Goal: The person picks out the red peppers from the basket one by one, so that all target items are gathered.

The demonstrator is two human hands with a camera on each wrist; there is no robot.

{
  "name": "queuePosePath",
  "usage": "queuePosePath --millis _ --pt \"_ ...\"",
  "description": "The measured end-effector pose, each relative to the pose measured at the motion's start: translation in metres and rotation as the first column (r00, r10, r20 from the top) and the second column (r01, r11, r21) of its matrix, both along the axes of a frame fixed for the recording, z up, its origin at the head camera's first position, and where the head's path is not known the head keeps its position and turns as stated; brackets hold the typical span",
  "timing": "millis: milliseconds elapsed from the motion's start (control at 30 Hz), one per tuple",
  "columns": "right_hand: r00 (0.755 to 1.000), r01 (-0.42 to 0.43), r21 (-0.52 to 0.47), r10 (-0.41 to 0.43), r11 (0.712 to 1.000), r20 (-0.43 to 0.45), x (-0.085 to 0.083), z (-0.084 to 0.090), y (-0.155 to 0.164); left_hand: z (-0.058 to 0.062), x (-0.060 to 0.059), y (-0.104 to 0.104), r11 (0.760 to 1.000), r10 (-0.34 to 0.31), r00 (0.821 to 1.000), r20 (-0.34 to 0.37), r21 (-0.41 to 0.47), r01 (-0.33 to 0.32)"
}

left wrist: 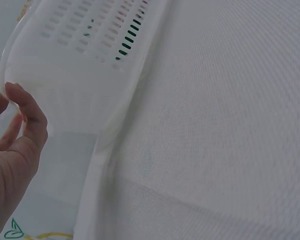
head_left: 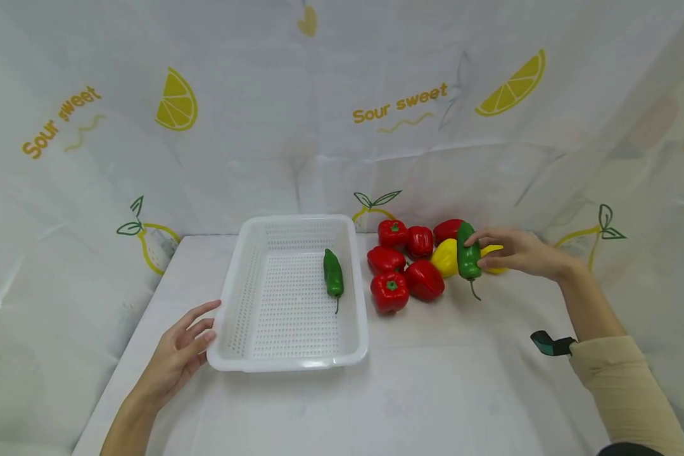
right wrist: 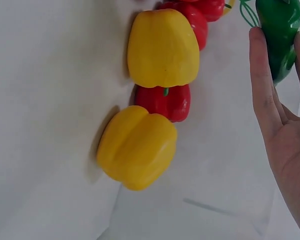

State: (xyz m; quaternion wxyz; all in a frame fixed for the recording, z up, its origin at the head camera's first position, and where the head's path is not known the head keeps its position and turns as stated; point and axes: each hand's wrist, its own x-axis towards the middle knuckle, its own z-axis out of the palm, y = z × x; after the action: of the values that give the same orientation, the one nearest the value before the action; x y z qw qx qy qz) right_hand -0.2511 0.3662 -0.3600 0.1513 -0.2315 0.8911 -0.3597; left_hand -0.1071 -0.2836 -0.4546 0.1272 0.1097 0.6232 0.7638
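Observation:
My right hand (head_left: 515,253) pinches a long green chili pepper (head_left: 467,253) between thumb and fingers, its thin stem pointing down. In the right wrist view the green pepper (right wrist: 280,37) sits between the fingertips at the upper right. My left hand (head_left: 177,354) is beside a white perforated plastic basket (head_left: 234,366), its loosely bent fingertips at the left rim. In the left wrist view that hand (left wrist: 20,145) touches the basket's edge. Another green chili pepper (head_left: 333,272) lies inside the basket, toward its right side.
Several red bell peppers (head_left: 424,280) are clustered right of the basket on the white table (head_left: 433,386). Among them, under the right hand, are yellow bell peppers (right wrist: 162,47), partly hidden in the head view. A white printed sheet (head_left: 262,158) hangs behind the table.

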Motion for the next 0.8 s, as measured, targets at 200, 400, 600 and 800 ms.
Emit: queuePosePath --millis 200,400,600,800 --pt "0.999 -0.047 -0.043 0.047 0.998 0.005 0.001 -0.013 0.009 -0.001 0.000 0.000 1.000 0.010 1.000 0.006 -0.023 -0.010" --pt "0.999 -0.022 0.028 0.021 0.999 0.045 0.005 -0.021 0.015 -0.001 0.000 0.000 1.000 0.005 1.000 -0.002 -0.010 -0.005" --pt "0.997 0.025 0.078 -0.030 0.997 0.066 0.008 -0.029 0.019 -0.001 0.001 0.000 1.000 0.009 1.000 0.002 -0.005 -0.009" --pt "0.991 0.026 0.044 -0.032 0.999 0.132 0.007 -0.039 0.028 -0.002 0.000 0.001 1.000 0.019 1.000 0.022 -0.022 -0.019"
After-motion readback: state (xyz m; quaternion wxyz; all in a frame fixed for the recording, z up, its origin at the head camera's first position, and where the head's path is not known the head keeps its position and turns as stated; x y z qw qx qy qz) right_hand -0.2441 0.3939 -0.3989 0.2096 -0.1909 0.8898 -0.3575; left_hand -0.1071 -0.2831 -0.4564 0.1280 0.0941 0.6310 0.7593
